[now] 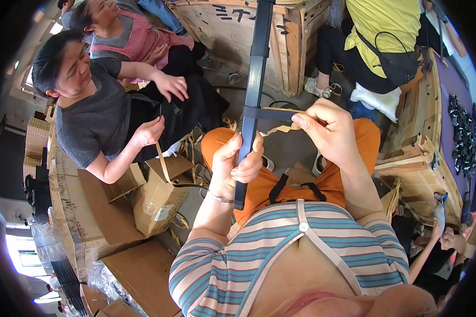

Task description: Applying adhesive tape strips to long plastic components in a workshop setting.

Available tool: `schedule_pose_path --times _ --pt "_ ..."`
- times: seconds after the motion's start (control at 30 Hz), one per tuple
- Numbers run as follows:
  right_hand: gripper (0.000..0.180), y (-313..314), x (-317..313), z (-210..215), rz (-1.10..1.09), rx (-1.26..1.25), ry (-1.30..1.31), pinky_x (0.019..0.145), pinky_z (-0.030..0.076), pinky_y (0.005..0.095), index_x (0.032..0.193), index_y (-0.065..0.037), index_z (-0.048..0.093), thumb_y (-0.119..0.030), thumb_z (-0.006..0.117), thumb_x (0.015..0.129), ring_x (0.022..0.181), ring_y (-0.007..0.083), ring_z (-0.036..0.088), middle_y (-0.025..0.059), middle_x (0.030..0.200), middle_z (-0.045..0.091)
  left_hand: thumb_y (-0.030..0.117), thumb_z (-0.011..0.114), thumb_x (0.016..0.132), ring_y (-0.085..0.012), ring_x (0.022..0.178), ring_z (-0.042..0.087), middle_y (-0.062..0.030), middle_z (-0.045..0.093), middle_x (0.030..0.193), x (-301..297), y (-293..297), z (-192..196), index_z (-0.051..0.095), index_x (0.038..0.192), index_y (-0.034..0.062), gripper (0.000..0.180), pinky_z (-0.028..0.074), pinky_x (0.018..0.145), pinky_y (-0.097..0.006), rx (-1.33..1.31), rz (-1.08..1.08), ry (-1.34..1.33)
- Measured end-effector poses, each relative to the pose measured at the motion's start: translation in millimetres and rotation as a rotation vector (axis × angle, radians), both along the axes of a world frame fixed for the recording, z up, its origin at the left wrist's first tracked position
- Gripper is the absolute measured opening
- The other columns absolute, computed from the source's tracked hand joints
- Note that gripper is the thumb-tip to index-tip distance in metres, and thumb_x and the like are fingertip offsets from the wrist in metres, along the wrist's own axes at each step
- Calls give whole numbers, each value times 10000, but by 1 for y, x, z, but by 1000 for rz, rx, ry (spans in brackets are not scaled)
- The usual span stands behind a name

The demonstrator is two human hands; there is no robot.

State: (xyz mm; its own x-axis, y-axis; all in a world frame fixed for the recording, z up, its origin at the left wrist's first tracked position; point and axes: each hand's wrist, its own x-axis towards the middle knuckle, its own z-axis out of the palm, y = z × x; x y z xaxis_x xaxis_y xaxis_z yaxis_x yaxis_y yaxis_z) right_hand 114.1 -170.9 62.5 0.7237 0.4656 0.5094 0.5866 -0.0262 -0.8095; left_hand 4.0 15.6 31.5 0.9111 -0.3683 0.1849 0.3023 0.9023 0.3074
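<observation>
A long, narrow dark bar (255, 79) stands almost upright before me and runs out of the top of the picture. My left hand (240, 161) is closed round its lower part, thumb on one side and fingers on the other. A black strip (272, 113) crosses the bar just above that hand and stretches to the right. Its far end is pinched between thumb and fingers of my right hand (330, 129). A thin tan ribbon (281, 128), seemingly a backing, curls below the strip. Another dark band (259, 50) wraps the bar higher up.
At the left a seated co-worker (92, 105) holds a tan ribbon (163, 161) above an open cardboard box (156, 203). A wooden crate (238, 39) stands ahead. On the right, a purple-topped bench (449, 79) carries a pile of small black pieces (461, 134).
</observation>
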Motion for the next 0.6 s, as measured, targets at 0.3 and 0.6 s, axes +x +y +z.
schedule_pose_path --times 0.3,0.6 --pt "158 6 9 -5 158 34 146 553 441 227 842 22 621 -107 677 771 639 113 556 91 838 562 322 463 915 -66 349 322 -53 421 533 3 -9 2 447 919 -58 380 236 292 -186 101 64 -9" --pt "136 13 -2 15 246 -72 141 535 422 306 888 6 580 -108 586 813 596 207 561 132 716 557 373 454 909 -71 318 297 -78 443 495 7 -24 8 470 908 -57 430 227 280 -201 441 256 -41"
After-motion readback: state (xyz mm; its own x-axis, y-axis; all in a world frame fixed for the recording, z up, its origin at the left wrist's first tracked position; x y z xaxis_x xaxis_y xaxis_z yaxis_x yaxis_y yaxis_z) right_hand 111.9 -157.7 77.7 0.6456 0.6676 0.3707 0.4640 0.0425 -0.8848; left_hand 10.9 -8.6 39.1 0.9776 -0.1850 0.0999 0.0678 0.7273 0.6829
